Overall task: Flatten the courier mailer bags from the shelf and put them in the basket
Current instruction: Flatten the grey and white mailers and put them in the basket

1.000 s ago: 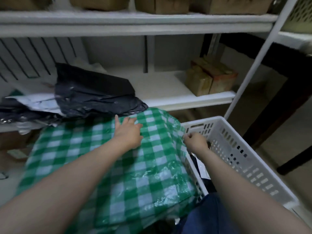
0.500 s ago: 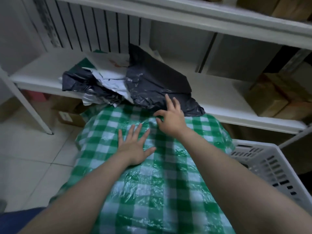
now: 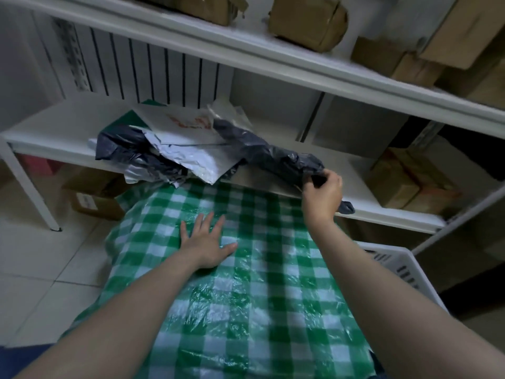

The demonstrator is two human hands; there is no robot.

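A crumpled black mailer bag stretches across the white shelf toward the right. My right hand grips its right end at the shelf's front edge. More mailer bags lie heaped on the shelf: a white one, another black one and a green one. My left hand rests flat, fingers spread, on the green-and-white checked cover below the shelf. The white plastic basket shows only a corner at the right.
Brown cardboard parcels stand at the right of the shelf, and more parcels sit on the shelf above. Boxes lie on the tiled floor under the shelf, beside its white leg.
My right hand went from the basket rim to the black bag, closed on it and pulled it right along the shelf. My left hand slid back on the checked cover. The view swung left.
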